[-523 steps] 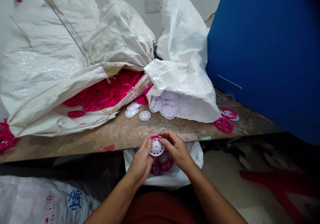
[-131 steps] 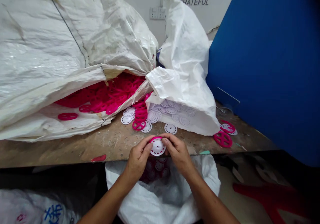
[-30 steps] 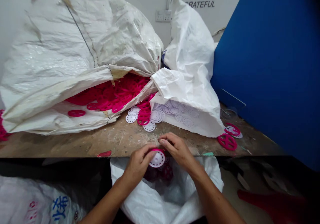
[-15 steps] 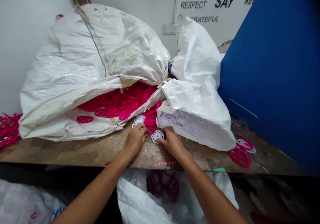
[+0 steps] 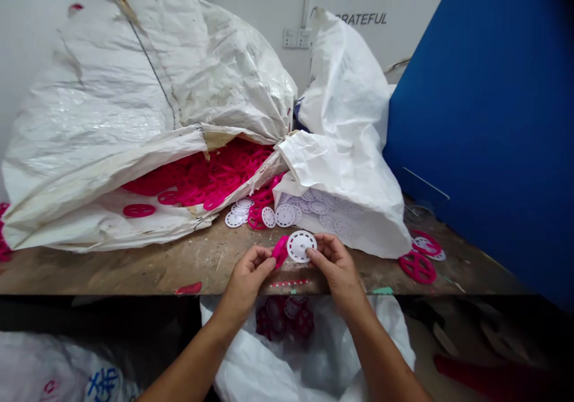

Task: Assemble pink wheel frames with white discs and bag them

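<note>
Between thumb and fingers my left hand (image 5: 252,273) pinches a pink plastic disc (image 5: 280,251), tilted on its edge. My right hand (image 5: 335,264) grips a white slotted disc (image 5: 302,246) by its right side, its flat face towards me. The two discs are side by side above the front of the worktable (image 5: 215,264), very close together; I cannot tell if they touch. Behind them, loose white discs (image 5: 237,213) and a pink spoked disc (image 5: 257,217) lie in front of the sacks.
A large white sack (image 5: 98,109) full of pink discs lies open at left. A smaller white sack (image 5: 350,151) holds white discs. Below the table edge hangs an open bag (image 5: 246,354) with mixed discs inside. A blue panel (image 5: 470,139) stands at right, near loose discs (image 5: 417,267).
Both hands have drawn back from the pile towards me. The left hand now holds a pink disc, and the white disc in the right hand has been lifted and turned face-on.
</note>
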Available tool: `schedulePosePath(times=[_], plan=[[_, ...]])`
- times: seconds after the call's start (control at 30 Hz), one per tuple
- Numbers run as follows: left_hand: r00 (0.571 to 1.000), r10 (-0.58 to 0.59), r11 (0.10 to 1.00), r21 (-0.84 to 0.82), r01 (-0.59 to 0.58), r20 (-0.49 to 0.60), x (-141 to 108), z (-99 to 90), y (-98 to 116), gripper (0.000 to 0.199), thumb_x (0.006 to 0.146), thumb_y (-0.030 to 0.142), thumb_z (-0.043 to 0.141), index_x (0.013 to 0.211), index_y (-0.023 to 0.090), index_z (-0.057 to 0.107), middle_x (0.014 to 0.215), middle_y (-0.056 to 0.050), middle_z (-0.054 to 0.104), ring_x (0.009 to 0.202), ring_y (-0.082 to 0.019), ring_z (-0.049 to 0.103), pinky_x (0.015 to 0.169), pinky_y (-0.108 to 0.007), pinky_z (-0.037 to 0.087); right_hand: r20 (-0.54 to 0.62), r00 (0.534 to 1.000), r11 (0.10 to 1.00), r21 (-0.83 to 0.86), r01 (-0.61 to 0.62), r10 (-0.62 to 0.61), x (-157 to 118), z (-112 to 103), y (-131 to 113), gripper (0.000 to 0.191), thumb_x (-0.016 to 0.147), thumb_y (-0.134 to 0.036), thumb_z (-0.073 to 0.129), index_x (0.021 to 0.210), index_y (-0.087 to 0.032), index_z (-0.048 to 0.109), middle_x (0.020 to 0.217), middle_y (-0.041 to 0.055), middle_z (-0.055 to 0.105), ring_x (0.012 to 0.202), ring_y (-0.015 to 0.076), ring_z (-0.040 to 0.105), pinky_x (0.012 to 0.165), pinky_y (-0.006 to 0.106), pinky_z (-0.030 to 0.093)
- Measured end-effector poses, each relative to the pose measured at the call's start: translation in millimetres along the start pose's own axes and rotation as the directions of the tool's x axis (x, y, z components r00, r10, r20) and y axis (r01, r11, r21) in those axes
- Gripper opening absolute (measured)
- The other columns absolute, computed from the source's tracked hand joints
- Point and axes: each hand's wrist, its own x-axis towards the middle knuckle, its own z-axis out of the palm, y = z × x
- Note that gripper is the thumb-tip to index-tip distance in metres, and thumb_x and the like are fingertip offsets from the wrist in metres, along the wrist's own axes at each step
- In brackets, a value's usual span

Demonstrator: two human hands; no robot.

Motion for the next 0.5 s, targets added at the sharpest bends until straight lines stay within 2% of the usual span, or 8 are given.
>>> schedulePosePath(times=[0.07, 0.13, 0.2, 0.27, 0.33, 0.37, 0.43, 0.5], plan=[[0.992, -0.123, 0.971, -0.205, 0.126, 0.026, -2.9, 8.7, -1.2, 0.017, 0.084, 0.034, 0.057, 0.087, 0.018, 0.052, 0.091, -0.003, 0.061, 0.086, -0.017, 0.061, 0.082, -0.035, 0.050, -0.003, 1.000, 1.000, 0.022, 0.000, 0.000, -4.5, 2.1, -0.8, 0.033, 0.071, -0.035, 0.072, 0.097, -0.021, 0.057, 0.082, -0.0001, 0.064, 0.073, 0.0133, 0.056, 0.061, 0.021, 0.043], [0.996, -0.086, 0.985, -0.147, 0.088, 0.021, -5.2, 11.7, -2.0, 0.015, 0.084, 0.033, 0.057, 0.085, 0.018, 0.054, 0.102, -0.006, 0.060, 0.094, -0.019, 0.060, 0.085, -0.037, 0.049, -0.027, 0.999, 0.997, 0.074, -0.034, 0.037, -5.9, 0.7, -0.5, 0.034, 0.069, -0.036, 0.074, 0.095, -0.020, 0.058, 0.078, -0.0011, 0.064, 0.069, 0.0126, 0.056, 0.062, 0.022, 0.042], [0.994, 0.101, 0.985, 0.138, -0.104, 0.029, -7.7, 10.8, -2.3, 0.009, 0.084, 0.026, 0.056, 0.082, 0.018, 0.058, 0.117, -0.009, 0.057, 0.105, -0.022, 0.057, 0.090, -0.039, 0.046, -0.056, 0.993, 0.981, 0.166, -0.097, 0.108, -5.8, -2.9, -0.1, 0.034, 0.066, -0.037, 0.076, 0.090, -0.019, 0.059, 0.076, -0.0015, 0.063, 0.066, 0.0121, 0.055, 0.062, 0.022, 0.043], [0.941, 0.308, 0.837, 0.429, -0.340, 0.144, -10.9, 9.4, -2.3, 0.011, 0.085, 0.019, 0.053, 0.081, 0.018, 0.063, 0.125, -0.010, 0.053, 0.112, -0.024, 0.052, 0.096, -0.042, 0.042, -0.043, 0.985, 0.961, 0.229, -0.153, 0.168, -6.2, -6.5, 0.1, 0.034, 0.064, -0.037, 0.076, 0.085, -0.019, 0.057, 0.076, -0.0014, 0.063, 0.065, 0.0121, 0.055, 0.062, 0.023, 0.043], [0.874, 0.415, 0.688, 0.541, -0.484, 0.254, -14.6, 10.4, -2.4, 0.016, 0.085, 0.016, 0.051, 0.080, 0.020, 0.066, 0.124, -0.010, 0.055, 0.115, -0.025, 0.050, 0.099, -0.044, 0.039, -0.003, 0.984, 0.961, 0.216, -0.174, 0.179, -8.1, -8.4, 0.5, 0.033, 0.065, -0.037, 0.076, 0.083, -0.019, 0.055, 0.074, -0.0017, 0.061, 0.065, 0.0122, 0.055, 0.061, 0.022, 0.042], [0.864, 0.428, 0.674, 0.544, -0.500, 0.264, -16.4, 11.9, -2.5, 0.016, 0.085, 0.016, 0.052, 0.079, 0.020, 0.066, 0.124, -0.010, 0.054, 0.117, -0.026, 0.049, 0.101, -0.044, 0.038, 0.016, 0.985, 0.966, 0.192, -0.172, 0.172, -9.4, -8.7, 0.8, 0.033, 0.066, -0.037, 0.076, 0.082, -0.019, 0.053, 0.073, -0.0022, 0.060, 0.064, 0.0121, 0.055, 0.060, 0.022, 0.042], [0.912, 0.376, 0.793, 0.452, -0.409, 0.165, -19.4, 15.9, -2.3, 0.011, 0.083, 0.019, 0.057, 0.088, 0.021, 0.067, 0.129, -0.010, 0.051, 0.120, -0.027, 0.048, 0.100, -0.043, 0.040, 0.046, 0.988, 0.976, 0.155, -0.154, 0.149, -12.2, -8.3, 1.1, 0.032, 0.068, -0.038, 0.074, 0.081, -0.020, 0.051, 0.072, -0.0027, 0.059, 0.064, 0.0121, 0.054, 0.059, 0.022, 0.042], [0.986, 0.151, 0.966, 0.199, -0.163, 0.072, -20.8, 19.5, -1.4, 0.027, 0.081, 0.025, 0.062, 0.109, 0.023, 0.060, 0.132, -0.012, 0.050, 0.115, -0.027, 0.053, 0.093, -0.041, 0.047, 0.077, 0.989, 0.981, 0.140, -0.136, 0.127, -14.3, -7.4, 0.7, 0.031, 0.070, -0.038, 0.072, 0.082, -0.020, 0.050, 0.073, -0.0025, 0.058, 0.064, 0.0122, 0.054, 0.060, 0.023, 0.043]])
